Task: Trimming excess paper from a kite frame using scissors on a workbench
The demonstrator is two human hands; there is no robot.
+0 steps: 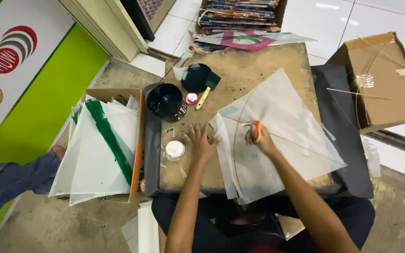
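A white paper kite [282, 126] with thin stick spars lies on the stained wooden worktop [254, 65]. My left hand [200, 144] rests flat, fingers spread, on the board at the kite's left edge. My right hand [258, 138] presses on the kite near its spine and grips a small orange tool [258, 131]. A white glue pot [175, 149] sits just left of my left hand.
A black bucket [166, 101], a black lid [196, 78], a brush [208, 89] and a small red cap [191, 98] sit at the board's back left. A cardboard box of white kites with a green stripe [100, 150] stands left. Another cardboard box [380, 79] stands right. Someone's jeans-clad leg [10, 180] is at far left.
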